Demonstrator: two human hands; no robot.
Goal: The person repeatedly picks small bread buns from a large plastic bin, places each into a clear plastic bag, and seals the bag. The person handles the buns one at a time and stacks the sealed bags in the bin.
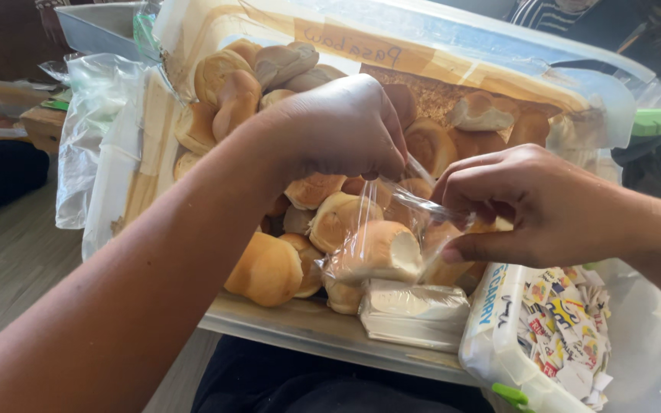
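Both hands work at the mouth of a small clear plastic bag [380,229] that hangs over the front edge of a large clear bin [315,325] heaped with bread rolls [265,268]. The left hand [338,126] comes in from above with its fingers bunched, pinching the top of the bag. The right hand [525,203] pinches the same plastic from the side, thumb against curled fingers, so the film is pulled taut between the two grips.

One roll [380,248] already sits inside the bag, lying on its side just above the bin's front edge. The bag's mouth looks gathered but not knotted or sealed, so judging by this, the filling is done and the closing is still in hand. Many loose rolls remain unbagged in the bin.

A flat stack of folded clear bags [415,310] lies against the bin's front edge, just below the bagged roll. At the right front corner stands a white tub [491,344] holding small printed paper slips [564,325].
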